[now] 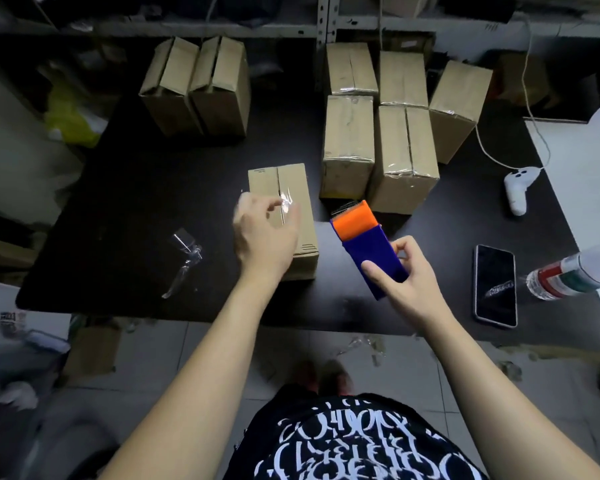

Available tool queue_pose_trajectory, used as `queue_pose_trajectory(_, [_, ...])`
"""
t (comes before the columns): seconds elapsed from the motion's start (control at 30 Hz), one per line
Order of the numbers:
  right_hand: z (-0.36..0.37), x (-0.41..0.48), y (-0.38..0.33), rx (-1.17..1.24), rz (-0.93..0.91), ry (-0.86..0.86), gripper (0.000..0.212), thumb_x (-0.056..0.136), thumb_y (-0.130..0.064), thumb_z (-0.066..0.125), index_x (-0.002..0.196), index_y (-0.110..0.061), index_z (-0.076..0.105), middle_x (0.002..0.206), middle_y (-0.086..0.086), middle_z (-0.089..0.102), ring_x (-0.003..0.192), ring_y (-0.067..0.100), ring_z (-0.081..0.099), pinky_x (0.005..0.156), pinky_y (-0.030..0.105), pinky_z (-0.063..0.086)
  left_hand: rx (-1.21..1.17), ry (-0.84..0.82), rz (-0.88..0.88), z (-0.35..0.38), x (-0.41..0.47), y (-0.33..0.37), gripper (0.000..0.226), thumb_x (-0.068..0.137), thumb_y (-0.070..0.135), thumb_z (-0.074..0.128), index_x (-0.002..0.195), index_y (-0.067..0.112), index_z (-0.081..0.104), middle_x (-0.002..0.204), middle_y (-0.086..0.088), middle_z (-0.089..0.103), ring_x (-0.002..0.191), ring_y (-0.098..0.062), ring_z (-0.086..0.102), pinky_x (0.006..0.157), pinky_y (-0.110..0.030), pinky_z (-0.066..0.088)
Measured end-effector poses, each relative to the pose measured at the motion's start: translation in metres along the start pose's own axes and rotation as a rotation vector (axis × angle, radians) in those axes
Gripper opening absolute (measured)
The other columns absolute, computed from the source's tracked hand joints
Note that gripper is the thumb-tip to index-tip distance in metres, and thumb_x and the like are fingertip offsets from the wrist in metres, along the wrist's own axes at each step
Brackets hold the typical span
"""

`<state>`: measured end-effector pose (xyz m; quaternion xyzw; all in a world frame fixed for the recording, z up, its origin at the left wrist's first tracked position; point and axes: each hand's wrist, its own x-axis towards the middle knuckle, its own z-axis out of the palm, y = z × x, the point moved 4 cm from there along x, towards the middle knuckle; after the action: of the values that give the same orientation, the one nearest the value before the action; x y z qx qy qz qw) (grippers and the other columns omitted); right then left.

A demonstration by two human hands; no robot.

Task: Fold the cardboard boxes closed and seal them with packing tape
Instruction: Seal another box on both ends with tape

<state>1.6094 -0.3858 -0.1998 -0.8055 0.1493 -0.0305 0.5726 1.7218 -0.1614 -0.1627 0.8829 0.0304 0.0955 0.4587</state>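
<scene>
A small cardboard box (295,188) lies on the black table (125,209) with its flaps folded shut and a strip of clear tape along the seam. My left hand (262,233) hovers over its near half, fingers loosely curled, with a shiny bit of clear tape (287,204) at the fingertips. To the right of the box, my right hand (407,275) grips a blue and orange tape dispenser (364,244), its toothed end pointing away from me.
Several taped boxes (406,147) stand behind the dispenser; two boxes (198,84) with flaps slightly apart stand at the back left. A crumpled tape scrap (184,261) lies left. A phone (495,285), a plastic bottle (568,275) and a white controller (517,190) lie right.
</scene>
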Motion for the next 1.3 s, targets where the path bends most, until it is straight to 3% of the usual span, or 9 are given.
queue_pose_trajectory(0.1, [-0.001, 0.001, -0.014, 0.042, -0.034, 0.004, 0.043, 0.082, -0.033, 0.085, 0.103, -0.012, 0.053, 0.093, 0.001, 0.072, 0.075, 0.019, 0.070, 0.056, 0.030, 0.059, -0.227, -0.373, -0.121, 0.017, -0.002, 0.038, 0.011, 0.099, 0.038, 0.068, 0.106, 0.030, 0.071, 0.103, 0.011, 0.069, 0.097, -0.007, 0.066, 0.075, -0.019, 0.051])
queue_pose_trajectory(0.23, [-0.004, 0.001, -0.025, 0.095, -0.082, -0.010, 0.046, 0.079, -0.032, 0.088, 0.104, -0.011, 0.055, 0.089, -0.007, 0.072, 0.078, 0.014, 0.071, 0.056, 0.025, 0.057, -0.333, -0.567, -0.289, 0.021, 0.001, 0.045, 0.027, 0.096, 0.043, 0.071, 0.112, 0.023, 0.076, 0.102, 0.002, 0.075, 0.096, -0.016, 0.070, 0.067, -0.026, 0.051])
queue_pose_trajectory(0.57, [-0.008, 0.007, -0.026, 0.173, -0.148, -0.034, 0.044, 0.078, -0.036, 0.088, 0.101, -0.017, 0.056, 0.093, -0.009, 0.071, 0.077, 0.018, 0.070, 0.060, 0.032, 0.058, -0.316, -0.458, -0.190, 0.016, 0.000, 0.069, 0.019, 0.097, 0.034, 0.072, 0.106, 0.019, 0.078, 0.096, 0.005, 0.072, 0.090, -0.012, 0.063, 0.065, -0.021, 0.047])
queue_pose_trajectory(0.67, [-0.011, 0.005, -0.026, 0.175, -0.218, -0.028, 0.046, 0.076, -0.035, 0.090, 0.101, -0.016, 0.056, 0.090, -0.007, 0.071, 0.073, 0.020, 0.069, 0.059, 0.034, 0.058, -0.411, -0.522, -0.310, 0.014, -0.005, 0.065, 0.026, 0.091, 0.039, 0.076, 0.107, 0.018, 0.078, 0.101, -0.002, 0.074, 0.094, -0.020, 0.066, 0.074, -0.032, 0.053])
queue_pose_trajectory(0.87, [-0.006, 0.000, -0.028, 0.121, -0.349, -0.043, 0.049, 0.071, -0.039, 0.089, 0.099, -0.013, 0.058, 0.083, -0.005, 0.071, 0.074, 0.014, 0.069, 0.059, 0.021, 0.053, -0.409, -0.694, -0.537, -0.001, -0.009, 0.048, 0.050, 0.073, 0.040, 0.083, 0.107, 0.007, 0.069, 0.085, -0.002, 0.066, 0.083, -0.016, 0.061, 0.059, -0.025, 0.050])
queue_pose_trajectory(1.0, [0.003, 0.004, -0.033, 0.090, -0.384, -0.029, 0.050, 0.071, -0.045, 0.088, 0.101, -0.017, 0.059, 0.088, -0.007, 0.072, 0.078, 0.015, 0.070, 0.061, 0.023, 0.055, -0.341, -0.569, -0.330, -0.013, 0.001, 0.044, 0.038, 0.073, 0.045, 0.082, 0.090, 0.011, 0.080, 0.074, 0.003, 0.068, 0.080, -0.015, 0.058, 0.065, -0.027, 0.046])
queue_pose_trajectory(1.1, [0.011, 0.009, -0.037, 0.084, -0.373, -0.016, 0.048, 0.073, -0.046, 0.086, 0.101, -0.018, 0.059, 0.088, -0.012, 0.072, 0.077, 0.011, 0.070, 0.060, 0.018, 0.052, -0.284, -0.460, -0.106, -0.020, 0.008, 0.053, 0.020, 0.090, 0.036, 0.079, 0.090, 0.016, 0.083, 0.077, 0.008, 0.073, 0.081, -0.009, 0.065, 0.068, -0.025, 0.049])
queue_pose_trajectory(1.2, [0.018, 0.012, -0.037, 0.090, -0.369, -0.010, 0.041, 0.079, -0.048, 0.087, 0.097, -0.023, 0.060, 0.085, -0.014, 0.071, 0.070, 0.013, 0.068, 0.057, 0.018, 0.049, -0.256, -0.381, 0.040, -0.027, 0.015, 0.061, 0.015, 0.091, 0.033, 0.080, 0.091, 0.018, 0.083, 0.080, 0.004, 0.073, 0.087, -0.016, 0.069, 0.071, -0.030, 0.053])
queue_pose_trajectory(1.3, [0.022, 0.014, -0.035, 0.050, -0.368, -0.007, 0.028, 0.080, -0.052, 0.080, 0.086, -0.032, 0.061, 0.072, -0.014, 0.067, 0.060, 0.009, 0.060, 0.055, 0.016, 0.043, -0.203, -0.333, 0.123, -0.026, 0.017, 0.067, 0.011, 0.092, 0.028, 0.079, 0.092, 0.017, 0.083, 0.078, 0.004, 0.068, 0.082, -0.010, 0.065, 0.067, -0.022, 0.050])
